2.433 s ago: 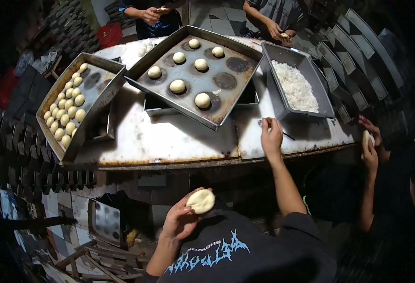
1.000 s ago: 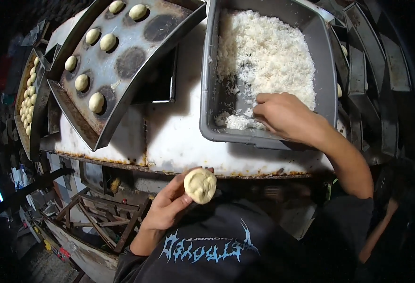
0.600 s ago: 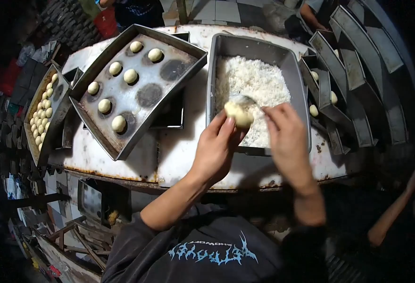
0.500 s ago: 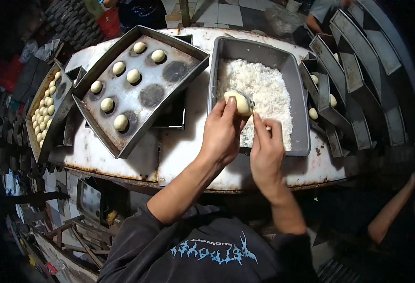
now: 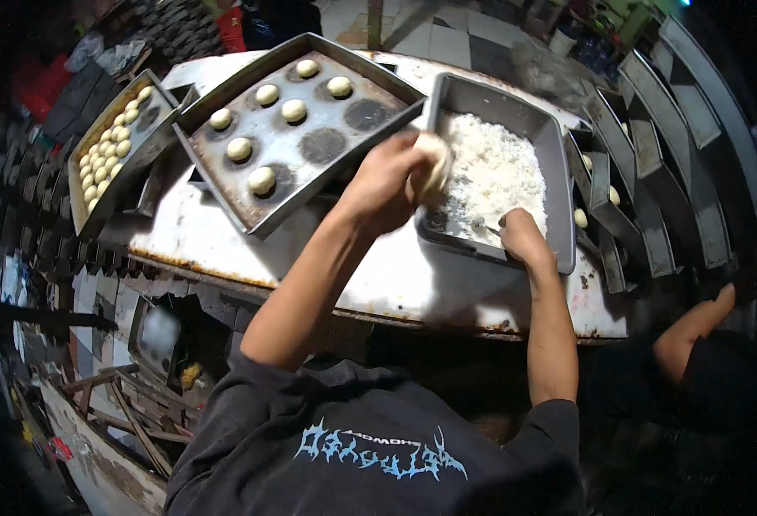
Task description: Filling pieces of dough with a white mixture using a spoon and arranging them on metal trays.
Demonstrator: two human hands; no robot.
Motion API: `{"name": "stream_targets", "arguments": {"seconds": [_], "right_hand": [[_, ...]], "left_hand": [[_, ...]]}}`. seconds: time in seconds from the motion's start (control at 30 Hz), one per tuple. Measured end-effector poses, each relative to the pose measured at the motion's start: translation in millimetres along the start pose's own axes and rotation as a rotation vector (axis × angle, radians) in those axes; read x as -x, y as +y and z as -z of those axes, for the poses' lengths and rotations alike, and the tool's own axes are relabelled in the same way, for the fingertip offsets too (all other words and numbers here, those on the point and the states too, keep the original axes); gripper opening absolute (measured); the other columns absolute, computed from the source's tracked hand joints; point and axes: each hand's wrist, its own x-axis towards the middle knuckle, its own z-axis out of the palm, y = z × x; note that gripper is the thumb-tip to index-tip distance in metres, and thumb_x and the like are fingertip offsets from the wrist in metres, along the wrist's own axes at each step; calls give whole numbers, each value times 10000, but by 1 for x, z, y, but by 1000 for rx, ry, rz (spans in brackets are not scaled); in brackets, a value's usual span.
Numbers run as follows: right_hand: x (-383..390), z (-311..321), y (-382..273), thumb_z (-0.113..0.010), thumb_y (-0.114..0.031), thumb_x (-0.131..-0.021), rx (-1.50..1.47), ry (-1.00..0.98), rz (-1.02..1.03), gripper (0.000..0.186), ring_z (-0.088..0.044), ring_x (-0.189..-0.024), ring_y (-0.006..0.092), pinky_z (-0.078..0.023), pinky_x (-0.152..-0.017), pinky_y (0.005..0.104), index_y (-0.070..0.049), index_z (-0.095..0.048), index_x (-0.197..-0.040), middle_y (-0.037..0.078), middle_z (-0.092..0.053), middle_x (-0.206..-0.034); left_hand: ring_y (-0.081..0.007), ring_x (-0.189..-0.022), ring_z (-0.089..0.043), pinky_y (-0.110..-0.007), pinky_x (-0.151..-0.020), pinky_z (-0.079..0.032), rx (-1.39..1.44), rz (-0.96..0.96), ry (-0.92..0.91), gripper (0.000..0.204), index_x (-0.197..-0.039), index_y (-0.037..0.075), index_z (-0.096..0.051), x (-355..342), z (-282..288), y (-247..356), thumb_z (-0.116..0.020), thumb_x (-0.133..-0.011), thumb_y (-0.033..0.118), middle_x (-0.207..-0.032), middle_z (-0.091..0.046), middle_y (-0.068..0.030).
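Note:
My left hand [image 5: 385, 185], blurred by motion, grips a pale piece of dough [image 5: 434, 163] beside the left wall of a grey plastic tub [image 5: 562, 206]. White crumbly filling, like grated coconut [image 5: 492, 150], covers the tub's floor. Over the tub's near part, my right hand [image 5: 526, 236] is closed round a spoon [image 5: 484, 225], whose bowl dips into the filling. To the left, a square metal tray [image 5: 258, 225] holds several round dough balls [image 5: 293, 110], spaced apart on its dark-spotted bottom.
A second tray [image 5: 82, 228] crowded with small dough balls stands at the far left. Stacked metal trays [image 5: 654, 215] rise on the right, some with dough balls inside. A white table [image 5: 378, 284] with rusty edges carries everything. Another person's arm [image 5: 692, 335] shows at the right.
My hands have parted. The left has swung left with the dough, out to the tub's edge; the right has lowered the spoon from the dough into the filling. The whole view has shifted.

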Motion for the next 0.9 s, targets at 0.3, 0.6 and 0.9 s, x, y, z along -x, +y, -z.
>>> {"name": "stream_targets", "arguments": {"seconds": [0.3,0.6,0.9], "right_hand": [[156,-33,-275,-593,-165,-851,-844,-457,618,301,-555,-775,128,-466,-651,246,-16,-559,-1109,87,-559,-942],[255,-152,-411,-702,-77,-689,-376,148,1148,254,-486,-872,271,-431,-758,360,-46,-613,-925,80,-529,-928],[170,-124,-471,-590,-52,-817,-656,-668,821,154,-629,-707,227,-470,-607,282,13,-500,-923,149,-603,-754]], "left_hand": [[-164,-800,-598,-250,-666,-519,152,-42,212,590,-1276,16,-297,293,84,-5,-573,-756,-28,-1017,-558,-134],[-297,-1021,-525,-387,-889,-459,835,-237,721,286,-1117,-23,-408,425,149,23,-316,-851,26,-1106,-519,-187],[-139,-994,-516,-269,-864,-423,-347,-104,442,381,-1208,-10,-421,434,206,64,-557,-862,73,-1055,-529,-53]]}}
